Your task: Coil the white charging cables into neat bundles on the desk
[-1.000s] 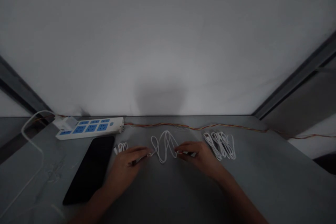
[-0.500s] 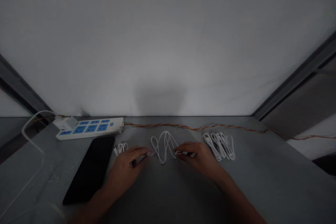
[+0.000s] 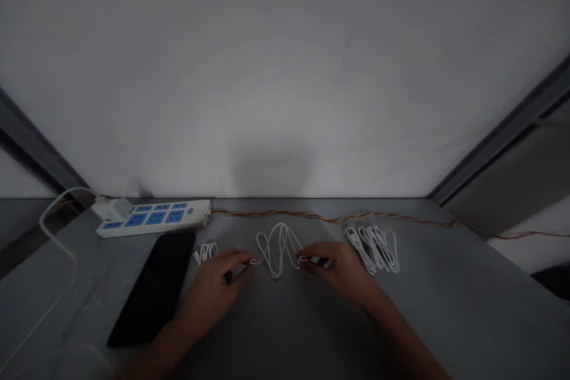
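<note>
A thin white cable [image 3: 280,252] lies in loose zigzag loops on the grey tabletop between my hands. One end of it is pinched between the thumb and fingers of my left hand [image 3: 218,285]. The other end sits in a like pinch of my right hand [image 3: 336,267]. Each tip shows as a small pale connector whose type I cannot make out. A bundled white cable [image 3: 207,251] lies just behind my left hand and is partly hidden by it. To the right of my right hand are more bundled white cables [image 3: 378,247].
At the back left a white power strip [image 3: 154,217] with blue sockets holds a white charger [image 3: 113,209] and its trailing white cord [image 3: 71,255]. A black phone or tablet [image 3: 154,291] lies beside my left forearm. Twisted red and yellow wires [image 3: 329,218] run along the rear, before a white wall [image 3: 285,71].
Almost nothing differs. My right hand's fingertips have shifted very slightly, so a bit more of the cable's end shows. Both hands keep their pinch.
</note>
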The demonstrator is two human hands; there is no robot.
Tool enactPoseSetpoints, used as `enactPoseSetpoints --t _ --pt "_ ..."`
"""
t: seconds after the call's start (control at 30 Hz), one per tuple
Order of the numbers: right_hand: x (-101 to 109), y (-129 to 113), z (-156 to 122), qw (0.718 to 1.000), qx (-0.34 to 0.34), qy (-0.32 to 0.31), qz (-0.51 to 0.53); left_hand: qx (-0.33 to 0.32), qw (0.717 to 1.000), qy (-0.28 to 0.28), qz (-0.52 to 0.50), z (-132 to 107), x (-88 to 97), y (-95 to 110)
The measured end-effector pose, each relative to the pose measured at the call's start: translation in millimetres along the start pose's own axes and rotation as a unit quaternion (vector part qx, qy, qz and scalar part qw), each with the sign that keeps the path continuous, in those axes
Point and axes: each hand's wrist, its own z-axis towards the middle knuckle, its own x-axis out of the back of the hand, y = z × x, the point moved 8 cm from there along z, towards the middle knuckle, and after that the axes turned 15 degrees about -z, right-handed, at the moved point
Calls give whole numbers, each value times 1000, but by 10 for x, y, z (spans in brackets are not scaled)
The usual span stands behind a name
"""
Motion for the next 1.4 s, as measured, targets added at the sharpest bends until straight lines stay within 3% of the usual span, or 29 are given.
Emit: enactPoseSetpoints --t 0.53,1.1,1.27,1.4 --pt "9 45 6 1000 -28 2 -3 -11 1000 10 -2 -3 4 1" --pt "2 0 -9 1000 -23 -12 -11 19 1000 -8 12 -7 -20 -47" --pt "46 62 14 999 -8 43 15 51 999 -10 -2 -17 -25 -60" --pt "58 193 34 996 -45 80 19 69 998 1 -1 -27 -25 -99"
